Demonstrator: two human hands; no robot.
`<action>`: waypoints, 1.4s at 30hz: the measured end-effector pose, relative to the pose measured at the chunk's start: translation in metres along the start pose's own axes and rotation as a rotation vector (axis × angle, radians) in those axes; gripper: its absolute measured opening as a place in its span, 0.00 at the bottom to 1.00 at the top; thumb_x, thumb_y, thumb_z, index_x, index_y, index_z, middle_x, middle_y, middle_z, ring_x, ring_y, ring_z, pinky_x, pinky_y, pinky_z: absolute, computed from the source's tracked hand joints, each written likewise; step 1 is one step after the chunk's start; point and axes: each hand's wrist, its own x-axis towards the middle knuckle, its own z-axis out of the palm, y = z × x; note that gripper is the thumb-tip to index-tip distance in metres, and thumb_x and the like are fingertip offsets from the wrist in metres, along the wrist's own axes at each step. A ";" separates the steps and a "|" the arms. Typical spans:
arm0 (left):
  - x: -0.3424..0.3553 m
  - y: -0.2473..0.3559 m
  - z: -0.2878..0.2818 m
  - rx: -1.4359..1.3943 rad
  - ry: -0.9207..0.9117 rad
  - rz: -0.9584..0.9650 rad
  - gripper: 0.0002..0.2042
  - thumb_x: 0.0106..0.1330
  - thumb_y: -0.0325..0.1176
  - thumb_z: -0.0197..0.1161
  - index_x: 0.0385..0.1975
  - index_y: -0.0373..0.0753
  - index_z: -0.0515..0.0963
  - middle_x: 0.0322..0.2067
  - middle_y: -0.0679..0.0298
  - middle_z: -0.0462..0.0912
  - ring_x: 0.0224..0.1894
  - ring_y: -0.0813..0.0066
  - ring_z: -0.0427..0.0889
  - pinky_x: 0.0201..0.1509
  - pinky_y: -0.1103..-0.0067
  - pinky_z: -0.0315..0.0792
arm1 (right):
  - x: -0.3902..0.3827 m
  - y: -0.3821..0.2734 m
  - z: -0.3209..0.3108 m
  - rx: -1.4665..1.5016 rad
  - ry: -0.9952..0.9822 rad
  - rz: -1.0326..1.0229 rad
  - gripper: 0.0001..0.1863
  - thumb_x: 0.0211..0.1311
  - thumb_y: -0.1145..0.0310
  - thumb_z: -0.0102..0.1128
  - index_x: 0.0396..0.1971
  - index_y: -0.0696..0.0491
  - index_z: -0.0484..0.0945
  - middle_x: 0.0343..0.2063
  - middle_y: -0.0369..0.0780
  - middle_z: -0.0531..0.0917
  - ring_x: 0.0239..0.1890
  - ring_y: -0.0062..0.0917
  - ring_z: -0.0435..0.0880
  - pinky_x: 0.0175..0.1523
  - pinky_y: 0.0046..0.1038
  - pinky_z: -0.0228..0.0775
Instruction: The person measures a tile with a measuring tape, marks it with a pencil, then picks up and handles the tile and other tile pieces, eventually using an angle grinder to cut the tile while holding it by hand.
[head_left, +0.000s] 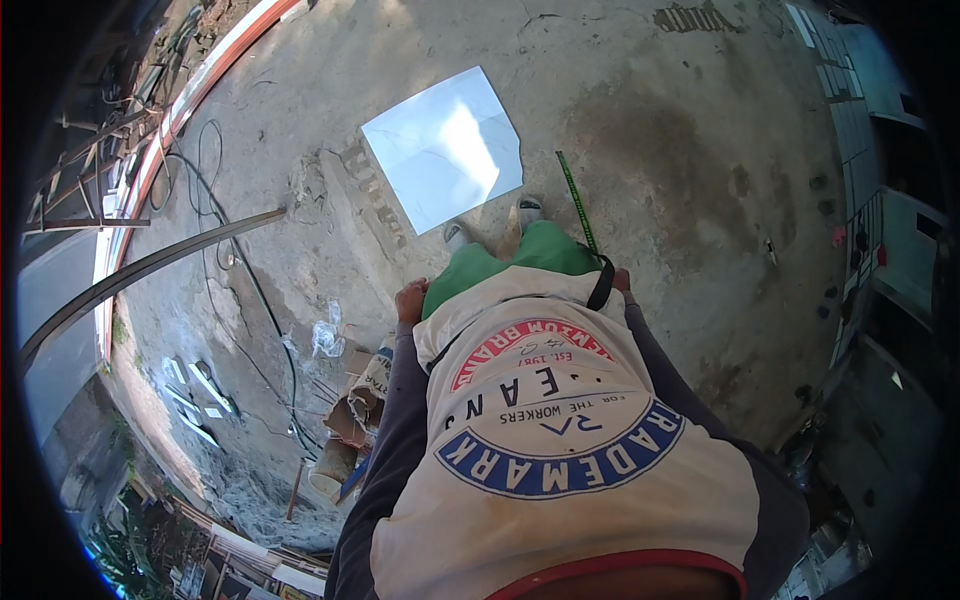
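Note:
My left hand (410,298) hangs beside my left thigh, its fingers curled against the green trousers (465,270); I cannot make out anything in it. My right hand (621,280) shows only slightly at my right hip, fingers hidden. A white, faintly veined square sheet (430,145) lies on the floor just beyond my sandaled feet, a bright reflection on it. To its right lies a green measuring tape or rule (575,195), stretched toward my legs. A dark strap (603,280) hangs at my right hip.
Long curved dark bars (150,266) reach in from the left, above loose cables (270,310) on the concrete floor (690,160). Cardboard pieces (350,410) and clear plastic (330,330) lie at my left. A red-and-white edging (180,110) runs along the upper left; panels and railings (860,240) line the right.

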 end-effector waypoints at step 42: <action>-0.024 -0.020 -0.054 0.011 -0.175 -0.126 0.16 0.73 0.46 0.62 0.41 0.39 0.86 0.42 0.53 0.90 0.45 0.51 0.90 0.49 0.61 0.81 | -0.082 -0.115 -0.061 0.306 -0.077 0.139 0.17 0.67 0.54 0.59 0.29 0.50 0.88 0.30 0.47 0.89 0.33 0.45 0.90 0.41 0.46 0.81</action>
